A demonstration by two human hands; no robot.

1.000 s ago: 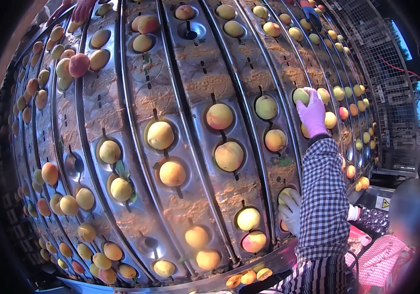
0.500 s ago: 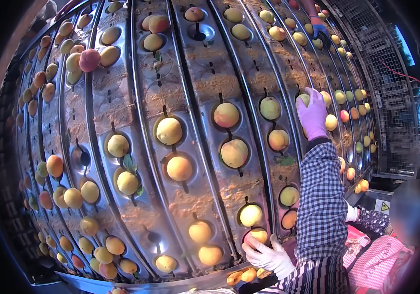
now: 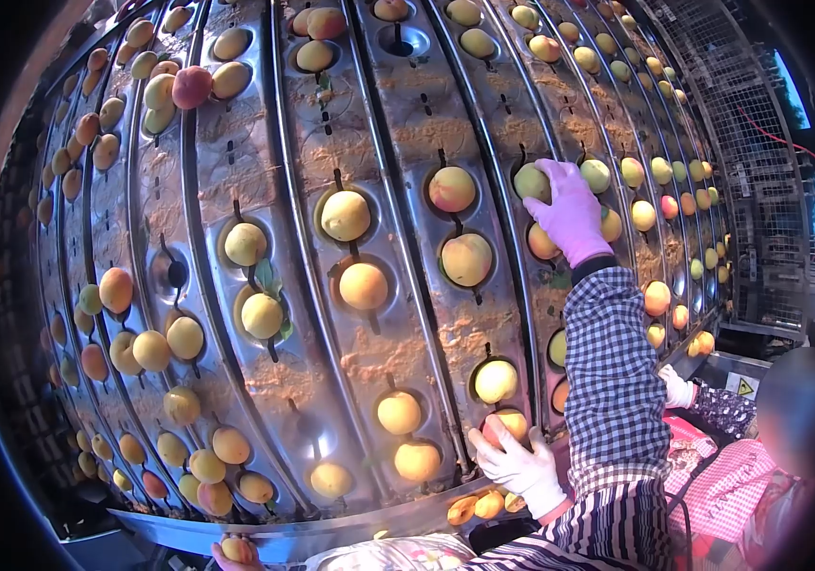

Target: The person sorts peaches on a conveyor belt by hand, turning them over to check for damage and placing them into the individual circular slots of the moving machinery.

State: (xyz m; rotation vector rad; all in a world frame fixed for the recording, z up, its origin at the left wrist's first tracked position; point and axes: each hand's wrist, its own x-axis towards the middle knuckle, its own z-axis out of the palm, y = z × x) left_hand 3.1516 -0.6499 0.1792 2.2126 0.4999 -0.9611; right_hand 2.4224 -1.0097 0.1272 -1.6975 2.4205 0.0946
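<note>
My left hand, in a white glove, curls its fingers around a red and yellow peach seated in a cup of the metal conveyor near its front edge. A yellow peach sits in the cup just above. My right hand, in a purple glove, reaches farther across, its thumb and fingers closed around a green peach in another cup. An orange-yellow peach shows partly below its thumb. A green peach lies just to its right.
Metal slats with round cups and smeared pulp carry many peaches. Several fruits lie crowded at left. At the bottom edge another person's hand holds a peach. A co-worker's white-gloved hand is at right, near wire mesh guarding.
My right hand has moved left from one green peach to another. The peaches appear slightly higher in view. My left hand stays on its peach. A hand with a peach has appeared at the bottom.
</note>
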